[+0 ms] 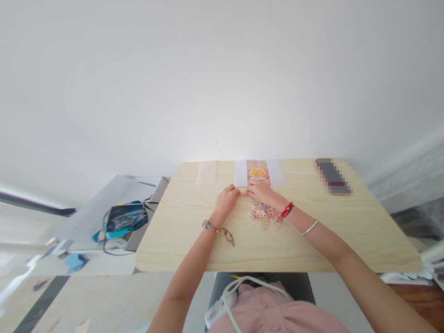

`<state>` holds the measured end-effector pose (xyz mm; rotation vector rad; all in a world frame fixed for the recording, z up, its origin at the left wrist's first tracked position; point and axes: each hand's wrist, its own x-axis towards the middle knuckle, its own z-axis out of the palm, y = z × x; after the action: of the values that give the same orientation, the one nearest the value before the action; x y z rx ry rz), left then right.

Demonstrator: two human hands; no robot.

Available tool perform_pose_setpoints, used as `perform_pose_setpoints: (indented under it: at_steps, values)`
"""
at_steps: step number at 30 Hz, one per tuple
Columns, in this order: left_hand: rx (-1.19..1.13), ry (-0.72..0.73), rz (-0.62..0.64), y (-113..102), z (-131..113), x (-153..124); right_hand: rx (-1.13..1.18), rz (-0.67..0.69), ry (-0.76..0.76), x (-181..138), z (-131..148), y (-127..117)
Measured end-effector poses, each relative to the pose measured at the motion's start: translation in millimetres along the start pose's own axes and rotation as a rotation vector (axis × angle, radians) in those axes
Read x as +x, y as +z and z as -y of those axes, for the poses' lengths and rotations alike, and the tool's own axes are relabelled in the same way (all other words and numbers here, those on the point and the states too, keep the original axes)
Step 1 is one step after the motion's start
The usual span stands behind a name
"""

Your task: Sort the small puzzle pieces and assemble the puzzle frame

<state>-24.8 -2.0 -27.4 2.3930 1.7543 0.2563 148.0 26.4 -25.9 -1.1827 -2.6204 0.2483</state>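
Lying near the middle of a pale, wood-grained desk (173, 231), a short strip of small orange pieces (243, 194) is flanked by the fingertips of both hands. The left hand (228, 199) is curled, its thumb and fingers drawn close together at the strip's left end; the right hand (261, 191) is bent over the right end, its fingers likewise gathered. Whether the strip is pinched or only pressed against the desk cannot be told, as the contact is small and partly hidden. Just below the right hand, towards the person, a loose pile of tiny multicoloured puzzle-like pieces (262, 213) is spread. Beyond the hands, a white paper sheet bearing a printed orange, pumpkin-like figure (258, 172) is laid flat, its lower edge partly overlapped in view by the right hand. To its left, a thin, pale beige rectangular sheet (206, 173) is set well apart. Near the far right corner, a dark, pink-edged rectangular phone-like object (333, 177) is placed, its surface blurred by pixelation. A metal watch (206, 224) is worn on the left wrist, and a red bracelet (285, 211) and a silver-coloured bangle (310, 227) are worn on the right arm.
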Motion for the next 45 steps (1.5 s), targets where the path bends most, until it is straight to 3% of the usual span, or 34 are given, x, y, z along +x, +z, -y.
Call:
perform_pose_setpoints:
  at_steps: [4,11,17,24,29,35,45]
  values:
    - [-0.033,-0.023,0.003,-4.3,-1.2,-2.2,0.046,-0.07,0.001,-13.8,-9.1,-10.0]
    - [-0.069,0.074,-0.023,-6.1,-19.5,-4.1,0.143,0.024,-0.053,-33.8,-31.0,-11.1]
    - [-0.013,0.065,0.102,-0.5,-37.6,-0.8,0.18,0.008,-0.03,-30.6,-28.9,-3.5]
    - [-0.055,0.041,0.098,-1.3,-40.7,1.9,0.146,-0.007,-0.017,-36.6,-25.8,-4.0]
    - [-0.096,0.101,0.005,-8.9,-35.4,-1.3,0.108,-0.085,-0.026,-37.9,-16.2,-16.1]
    - [-0.093,0.078,-0.098,-18.6,-14.3,-2.9,0.079,-0.1,-0.069,-15.4,-3.3,-20.3]
    - [-0.058,0.028,-0.051,-5.7,1.4,5.8,0.047,-0.007,-0.011,6.5,-5.5,-1.5]
